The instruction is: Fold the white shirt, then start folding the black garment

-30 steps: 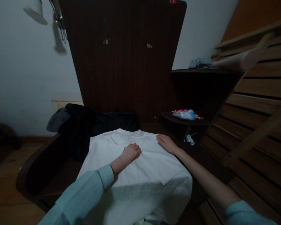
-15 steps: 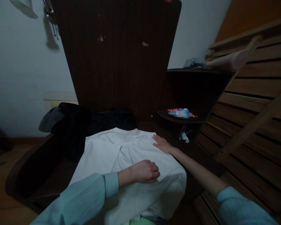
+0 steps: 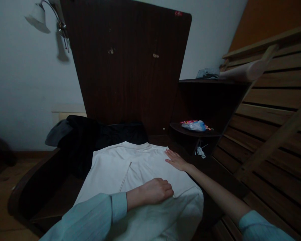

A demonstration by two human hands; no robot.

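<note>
A white shirt (image 3: 110, 167) lies spread flat on a dark wooden surface (image 3: 52, 194) in front of me. My left hand (image 3: 155, 190) rests on the shirt's near right part, fingers curled into a loose fist over the edge of a folded flap. My right hand (image 3: 175, 160) lies flat on the shirt's far right shoulder, fingers stretched out. Both my sleeves are light blue.
Dark clothes (image 3: 95, 137) are piled behind the shirt against a tall dark wooden board (image 3: 130, 67). A small shelf (image 3: 193, 134) at right holds a colourful plastic bag (image 3: 194, 125). Wooden slats (image 3: 273, 127) rise on the right. A wall lamp (image 3: 40, 16) hangs top left.
My left hand slid from the shirt's middle back toward me and to the right, curling into a fist at the flap's edge. My right hand stayed flat on the shoulder.
</note>
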